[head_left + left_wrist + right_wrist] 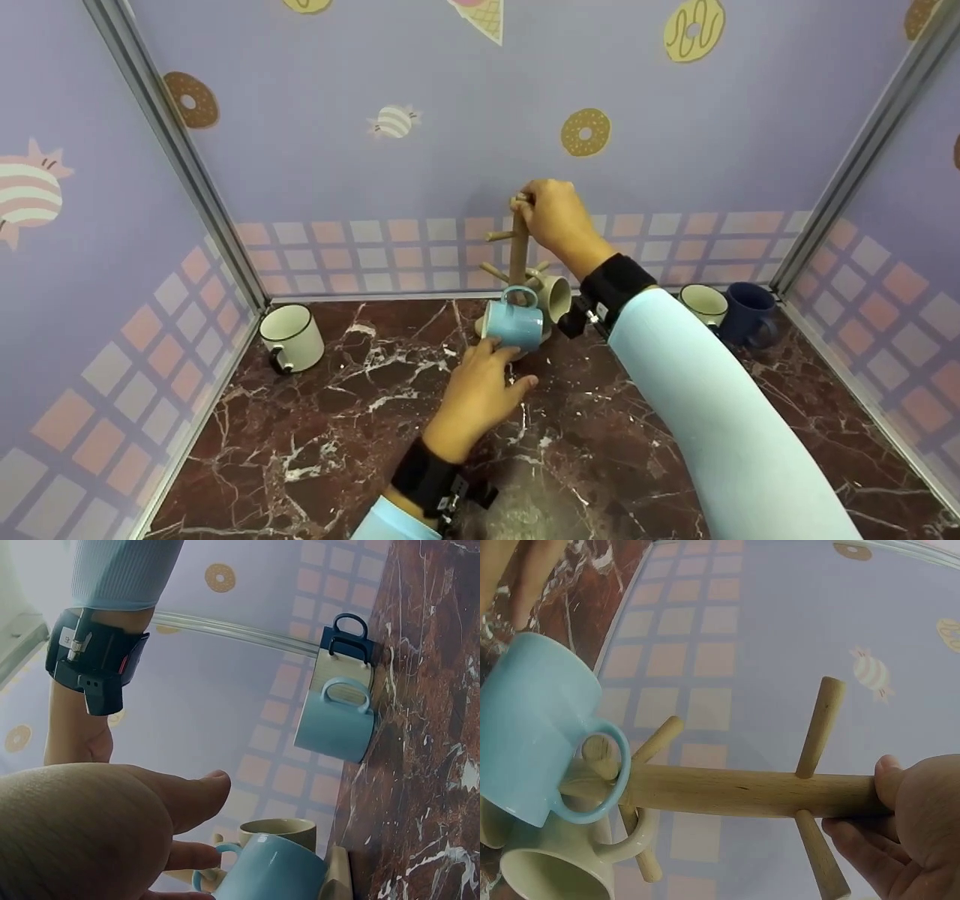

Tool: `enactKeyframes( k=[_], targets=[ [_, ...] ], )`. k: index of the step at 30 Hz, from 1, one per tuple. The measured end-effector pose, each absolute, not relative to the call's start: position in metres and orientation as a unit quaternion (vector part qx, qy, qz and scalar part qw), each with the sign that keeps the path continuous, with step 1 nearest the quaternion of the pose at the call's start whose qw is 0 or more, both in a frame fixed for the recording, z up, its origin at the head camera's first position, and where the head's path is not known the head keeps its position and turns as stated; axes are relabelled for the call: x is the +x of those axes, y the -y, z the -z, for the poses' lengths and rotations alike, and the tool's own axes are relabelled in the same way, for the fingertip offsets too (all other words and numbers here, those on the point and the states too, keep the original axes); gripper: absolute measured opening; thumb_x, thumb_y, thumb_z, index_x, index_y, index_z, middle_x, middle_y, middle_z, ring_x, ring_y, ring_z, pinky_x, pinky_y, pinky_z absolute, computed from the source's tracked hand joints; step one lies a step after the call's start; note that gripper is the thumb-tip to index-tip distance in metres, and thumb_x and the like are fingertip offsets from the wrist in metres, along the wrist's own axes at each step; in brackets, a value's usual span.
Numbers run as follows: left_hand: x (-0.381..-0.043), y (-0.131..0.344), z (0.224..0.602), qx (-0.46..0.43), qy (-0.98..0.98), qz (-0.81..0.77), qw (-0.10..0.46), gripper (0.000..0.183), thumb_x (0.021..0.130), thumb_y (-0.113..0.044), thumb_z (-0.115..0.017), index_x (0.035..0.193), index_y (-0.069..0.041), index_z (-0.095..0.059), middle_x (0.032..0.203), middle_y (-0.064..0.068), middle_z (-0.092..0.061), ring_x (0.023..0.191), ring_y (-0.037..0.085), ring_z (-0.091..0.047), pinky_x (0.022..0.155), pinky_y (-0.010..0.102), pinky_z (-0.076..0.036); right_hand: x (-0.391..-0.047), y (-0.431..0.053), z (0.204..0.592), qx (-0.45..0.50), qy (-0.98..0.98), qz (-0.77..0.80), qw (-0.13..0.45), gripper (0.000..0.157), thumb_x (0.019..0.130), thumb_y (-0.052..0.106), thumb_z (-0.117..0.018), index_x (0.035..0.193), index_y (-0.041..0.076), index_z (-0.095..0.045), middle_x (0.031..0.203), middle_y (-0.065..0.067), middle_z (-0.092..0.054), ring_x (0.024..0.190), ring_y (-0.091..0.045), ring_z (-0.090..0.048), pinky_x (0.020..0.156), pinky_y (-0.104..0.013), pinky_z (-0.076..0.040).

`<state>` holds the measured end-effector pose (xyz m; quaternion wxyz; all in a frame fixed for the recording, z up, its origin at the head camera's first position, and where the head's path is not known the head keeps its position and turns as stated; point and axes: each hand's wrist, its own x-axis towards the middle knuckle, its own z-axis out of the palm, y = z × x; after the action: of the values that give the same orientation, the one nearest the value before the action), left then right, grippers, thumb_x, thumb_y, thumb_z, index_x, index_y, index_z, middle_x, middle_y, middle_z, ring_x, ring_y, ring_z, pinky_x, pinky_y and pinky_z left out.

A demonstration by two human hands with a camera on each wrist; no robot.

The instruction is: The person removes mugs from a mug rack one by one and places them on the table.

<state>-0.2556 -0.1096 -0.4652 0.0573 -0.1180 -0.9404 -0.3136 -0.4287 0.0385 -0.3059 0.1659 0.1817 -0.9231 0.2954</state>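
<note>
My right hand grips the top of a wooden mug tree, with thumb and fingers round the post. A light blue mug hangs by its handle low on the front of the tree, tilted sideways. The fingertips of my left hand are right at this mug's lower edge, fingers extended and thumb spread. Beside it, a cream mug hangs low on the tree, its mouth facing outward. Bare wooden pegs stick out higher up the post.
A white mug with a dark rim stands at the left on the marbled table. At the right stand a pale mug, a navy mug and another light blue mug, which my right arm hides from the head view. Patterned walls enclose the table.
</note>
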Motion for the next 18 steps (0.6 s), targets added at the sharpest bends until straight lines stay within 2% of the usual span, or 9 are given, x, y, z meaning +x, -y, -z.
enactKeyframes(
  k=[4, 11, 15, 18],
  targets=[
    [-0.256, 0.107, 0.463, -0.115, 0.94, 0.318, 0.052, 0.06, 0.103, -0.045, -0.082, 0.15, -0.01, -0.072, 0.17, 0.023, -0.055, 0.153, 0.048, -0.055, 0.127, 0.069, -0.048, -0.427, -0.043, 0.305, 0.174, 0.925, -0.298, 0.159, 0.028, 0.117, 0.017, -0.064, 0.134, -0.001, -0.079, 0.128, -0.021, -0.082, 0.116, -0.034, -0.082, 0.095, -0.044, -0.07],
    [-0.26, 0.111, 0.465, -0.102, 0.94, 0.323, 0.049, 0.063, 0.104, -0.046, -0.081, 0.154, -0.011, -0.069, 0.17, 0.022, -0.054, 0.155, 0.046, -0.054, 0.128, 0.069, -0.048, -0.42, -0.05, 0.306, 0.174, 0.913, -0.33, 0.165, 0.033, 0.115, 0.023, -0.07, 0.136, -0.001, -0.077, 0.126, -0.021, -0.083, 0.112, -0.034, -0.082, 0.094, -0.046, -0.07],
    [-0.263, 0.119, 0.463, -0.089, 0.939, 0.327, 0.057, 0.065, 0.104, -0.046, -0.081, 0.156, -0.01, -0.068, 0.168, 0.024, -0.055, 0.154, 0.047, -0.055, 0.127, 0.069, -0.049, -0.409, -0.06, 0.311, 0.18, 0.897, -0.346, 0.21, 0.033, 0.113, 0.018, -0.07, 0.138, -0.004, -0.075, 0.126, -0.024, -0.082, 0.114, -0.037, -0.082, 0.097, -0.048, -0.07],
    [-0.266, 0.127, 0.462, -0.081, 0.936, 0.335, 0.076, 0.063, 0.105, -0.044, -0.08, 0.155, -0.008, -0.068, 0.165, 0.024, -0.058, 0.152, 0.046, -0.056, 0.124, 0.068, -0.052, -0.399, -0.07, 0.318, 0.179, 0.881, -0.352, 0.26, 0.029, 0.111, 0.017, -0.071, 0.131, -0.003, -0.077, 0.12, -0.022, -0.083, 0.107, -0.038, -0.082, 0.095, -0.048, -0.069]
  ],
)
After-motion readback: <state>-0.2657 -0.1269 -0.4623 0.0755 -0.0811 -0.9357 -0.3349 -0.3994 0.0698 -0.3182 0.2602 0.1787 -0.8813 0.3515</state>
